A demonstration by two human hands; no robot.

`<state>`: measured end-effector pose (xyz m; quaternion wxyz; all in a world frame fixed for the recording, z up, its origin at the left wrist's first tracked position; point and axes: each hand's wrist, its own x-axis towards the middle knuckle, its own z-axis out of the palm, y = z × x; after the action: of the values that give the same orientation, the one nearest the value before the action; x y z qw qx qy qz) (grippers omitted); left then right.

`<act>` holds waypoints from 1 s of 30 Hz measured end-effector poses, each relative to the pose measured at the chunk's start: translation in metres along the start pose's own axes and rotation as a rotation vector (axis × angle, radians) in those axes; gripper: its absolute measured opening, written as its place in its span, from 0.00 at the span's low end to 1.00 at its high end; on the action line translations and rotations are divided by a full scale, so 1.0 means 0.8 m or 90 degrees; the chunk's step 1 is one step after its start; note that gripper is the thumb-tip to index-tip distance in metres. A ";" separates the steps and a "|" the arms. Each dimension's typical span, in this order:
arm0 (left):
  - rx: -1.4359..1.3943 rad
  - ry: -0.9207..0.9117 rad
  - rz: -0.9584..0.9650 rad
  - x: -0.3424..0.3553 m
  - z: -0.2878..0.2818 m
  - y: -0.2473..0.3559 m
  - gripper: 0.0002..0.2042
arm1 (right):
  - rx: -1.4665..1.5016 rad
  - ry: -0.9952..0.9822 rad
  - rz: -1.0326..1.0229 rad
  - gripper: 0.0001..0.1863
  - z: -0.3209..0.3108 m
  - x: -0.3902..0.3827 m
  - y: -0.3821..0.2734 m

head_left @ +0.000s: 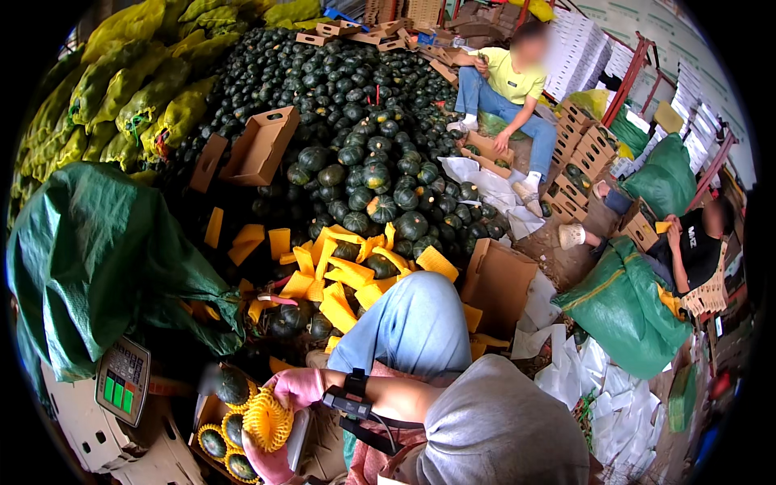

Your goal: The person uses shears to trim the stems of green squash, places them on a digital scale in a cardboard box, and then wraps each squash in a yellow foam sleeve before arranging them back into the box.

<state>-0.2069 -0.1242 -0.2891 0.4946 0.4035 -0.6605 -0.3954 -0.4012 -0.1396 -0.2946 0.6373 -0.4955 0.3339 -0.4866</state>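
Down low, both gloved hands' fingers (pixel 284 386) wrap the yellow-netted squash (pixel 267 420) pressed between them.

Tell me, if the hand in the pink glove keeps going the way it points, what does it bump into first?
Probably the box of netted squashes. The right hand points left and down, holding a squash in yellow foam net just above them. The left hand's glove shows below it. Depth is hard to judge.
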 end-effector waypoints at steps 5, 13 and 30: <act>-0.004 0.013 -0.215 0.010 -0.005 0.031 0.17 | 0.362 -0.071 0.108 0.20 0.009 -0.004 -0.013; -0.036 0.037 -0.104 0.007 -0.001 0.001 0.07 | 0.246 0.177 0.106 0.18 0.057 0.002 0.002; -0.376 -0.348 -0.354 0.034 -0.050 -0.011 0.18 | -0.422 0.071 0.130 0.10 0.044 0.001 -0.029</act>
<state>-0.1714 -0.1572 -0.2804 0.2723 0.2886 -0.4930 -0.7743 -0.3757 -0.1304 -0.2625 0.4678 -0.6126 0.5556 -0.3118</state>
